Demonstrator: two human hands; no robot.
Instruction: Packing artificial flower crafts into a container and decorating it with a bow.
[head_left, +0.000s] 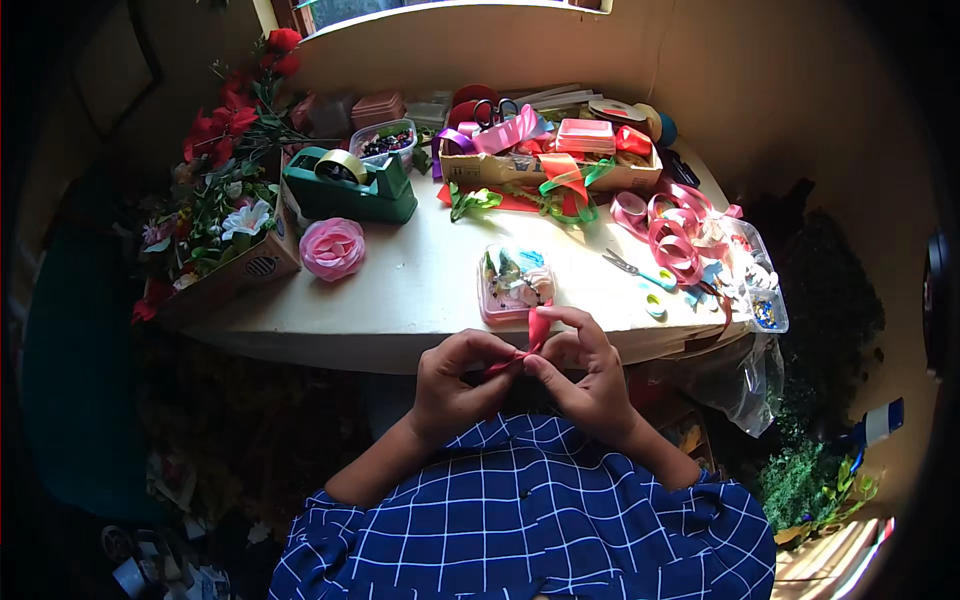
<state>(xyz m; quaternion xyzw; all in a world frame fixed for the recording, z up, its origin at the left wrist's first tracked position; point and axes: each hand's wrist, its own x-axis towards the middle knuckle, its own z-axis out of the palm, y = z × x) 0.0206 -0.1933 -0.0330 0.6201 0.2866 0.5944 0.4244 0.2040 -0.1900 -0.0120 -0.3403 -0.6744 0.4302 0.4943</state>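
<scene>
Just off the table's near edge, my left hand (466, 379) pinches a red ribbon (538, 330) between thumb and fingers. My right hand (589, 369) holds the same ribbon, its thumb at the gathered middle and a fingertip at the upper loop. Right behind the hands, a small pink-based box (517, 283) with decorations stands on the table. To its right lie scissors (637, 270) with light-coloured handles. A pink fabric rose (332, 250) rests farther left, in front of a green tape dispenser (351, 184).
A cardboard box (487, 171) of ribbons and scissors stands at the back. Another box (259, 264) holds artificial flowers at the left. Loose pink ribbon (675, 244) and a clear divided tray (780, 319) of small pieces lie at the right. Clear plastic (750, 397) hangs over the edge.
</scene>
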